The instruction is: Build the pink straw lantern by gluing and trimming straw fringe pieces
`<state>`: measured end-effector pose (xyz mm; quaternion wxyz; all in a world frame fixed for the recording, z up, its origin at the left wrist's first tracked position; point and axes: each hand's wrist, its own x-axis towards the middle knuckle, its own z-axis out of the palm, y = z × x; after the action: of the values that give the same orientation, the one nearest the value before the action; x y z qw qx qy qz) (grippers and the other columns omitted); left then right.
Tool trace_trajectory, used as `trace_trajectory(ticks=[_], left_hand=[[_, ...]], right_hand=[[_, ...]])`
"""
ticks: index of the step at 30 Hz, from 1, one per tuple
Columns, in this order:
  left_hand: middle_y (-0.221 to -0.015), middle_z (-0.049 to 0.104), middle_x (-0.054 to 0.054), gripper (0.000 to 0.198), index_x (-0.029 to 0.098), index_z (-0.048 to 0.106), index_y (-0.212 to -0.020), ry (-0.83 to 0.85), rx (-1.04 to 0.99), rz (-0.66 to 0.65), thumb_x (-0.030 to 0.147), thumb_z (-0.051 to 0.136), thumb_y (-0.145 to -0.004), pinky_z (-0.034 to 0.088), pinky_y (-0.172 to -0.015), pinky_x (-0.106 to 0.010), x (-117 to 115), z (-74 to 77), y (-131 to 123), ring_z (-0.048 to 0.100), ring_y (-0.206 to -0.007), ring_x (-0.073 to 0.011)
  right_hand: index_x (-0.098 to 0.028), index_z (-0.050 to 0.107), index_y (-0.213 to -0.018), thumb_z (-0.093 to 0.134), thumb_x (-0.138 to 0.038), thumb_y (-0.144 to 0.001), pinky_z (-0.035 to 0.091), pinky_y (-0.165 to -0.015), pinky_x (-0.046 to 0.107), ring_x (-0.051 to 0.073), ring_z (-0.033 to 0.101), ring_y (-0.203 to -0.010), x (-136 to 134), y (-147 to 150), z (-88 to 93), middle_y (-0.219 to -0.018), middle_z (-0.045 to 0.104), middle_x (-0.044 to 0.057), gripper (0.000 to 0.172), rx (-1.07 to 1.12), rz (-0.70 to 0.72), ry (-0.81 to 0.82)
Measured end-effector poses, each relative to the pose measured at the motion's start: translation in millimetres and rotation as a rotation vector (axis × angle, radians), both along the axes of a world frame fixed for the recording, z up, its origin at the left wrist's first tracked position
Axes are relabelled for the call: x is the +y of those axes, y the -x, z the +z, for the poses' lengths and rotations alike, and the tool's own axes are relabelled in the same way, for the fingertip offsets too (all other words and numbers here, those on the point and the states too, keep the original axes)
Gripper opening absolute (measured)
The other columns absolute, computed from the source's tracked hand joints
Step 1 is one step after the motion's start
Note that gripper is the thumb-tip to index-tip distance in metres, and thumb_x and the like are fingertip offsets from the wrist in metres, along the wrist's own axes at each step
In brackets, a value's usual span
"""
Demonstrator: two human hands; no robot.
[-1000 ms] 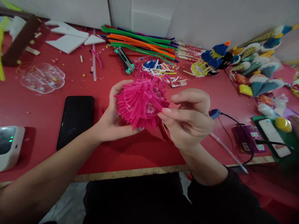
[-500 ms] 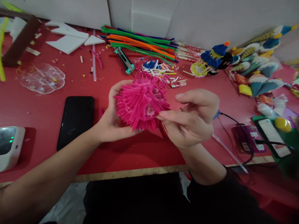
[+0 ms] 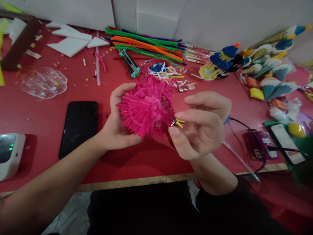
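A spiky pink ball (image 3: 146, 109), covered in short fuzzy pieces that look like cut pipe cleaner, sits in my left hand (image 3: 117, 120). The fingers curl around its far left side and the thumb passes below. A pale, glossy patch shows low on the ball's right side. My right hand (image 3: 202, 125) is beside the ball with thumb and fingers apart, and nothing shows between the tips. Behind those fingertips appears part of a small metal tool with yellow handles (image 3: 180, 123), mostly hidden.
Pipe cleaners (image 3: 146, 44) lie along the wall beside a utility knife (image 3: 129, 63). Cut bits (image 3: 168, 70) and a lighter (image 3: 186, 88) are behind the ball. A black phone (image 3: 78, 129) lies left; decorated cones and figures (image 3: 266, 62) crowd the right. The table's front edge (image 3: 137, 181) is close.
My right thumb and forefinger have parted from a pinch at the ball's right side, uncovering the yellow-handled tool. The ball has turned slightly in my left hand.
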<state>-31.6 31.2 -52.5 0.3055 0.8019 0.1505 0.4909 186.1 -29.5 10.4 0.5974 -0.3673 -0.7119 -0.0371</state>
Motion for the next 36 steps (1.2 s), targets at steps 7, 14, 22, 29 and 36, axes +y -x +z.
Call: trace_trajectory(ticks=[7,14,22,29,36], left_hand=[[-0.152,0.028,-0.007,0.135,0.041,0.023,-0.159,0.013,0.003,0.012,0.067,0.097,-0.048,0.05,-0.116,-0.062,0,-0.3,0,0.048,-0.141,-0.0372],[-0.152,0.031,-0.007,0.138,0.043,0.025,-0.159,0.006,0.01,0.009,0.065,0.099,-0.045,0.051,-0.114,-0.066,-1,-1.7,1,0.051,-0.139,-0.0398],[-0.152,0.026,-0.01,0.14,0.038,0.013,-0.162,-0.138,0.097,0.05,0.073,0.092,-0.052,0.055,-0.111,-0.063,1,-1.3,1,0.049,-0.14,-0.0385],[-0.151,0.024,-0.013,0.14,0.032,0.011,-0.163,-0.161,0.108,0.043,0.068,0.093,-0.055,0.052,-0.115,-0.061,-4,3.6,1,0.046,-0.141,-0.0382],[-0.15,0.022,-0.015,0.131,0.026,0.006,-0.162,-0.189,0.212,0.05,0.064,0.088,-0.069,0.048,-0.117,-0.065,-9,13.5,5,0.041,-0.145,-0.0375]], right_hand=[[-0.032,0.068,-0.103,0.072,-0.033,-0.083,0.053,-0.092,0.05,0.026,0.067,-0.101,-2,1,5.2,-0.108,0.069,0.0,0.02,-0.07,0.044,0.061],[-0.034,0.066,-0.1,0.071,-0.028,-0.082,0.054,-0.092,0.05,0.024,0.069,-0.094,-5,2,9.1,-0.104,0.07,0.0,0.019,-0.079,0.046,0.069],[-0.033,0.062,-0.093,0.069,-0.025,-0.082,0.059,-0.086,0.048,0.022,0.07,-0.087,-5,5,8.0,-0.097,0.07,-0.002,0.015,-0.066,0.007,0.02],[-0.033,0.06,-0.098,0.069,-0.027,-0.082,0.06,-0.089,0.05,0.025,0.07,-0.092,-7,5,10.1,-0.1,0.068,0.001,0.019,-0.094,-0.007,0.072],[-0.025,0.06,-0.099,0.067,-0.024,-0.086,0.057,-0.086,0.045,0.02,0.067,-0.091,-2,7,6.5,-0.098,0.067,0.002,0.015,-0.054,0.048,-0.038]])
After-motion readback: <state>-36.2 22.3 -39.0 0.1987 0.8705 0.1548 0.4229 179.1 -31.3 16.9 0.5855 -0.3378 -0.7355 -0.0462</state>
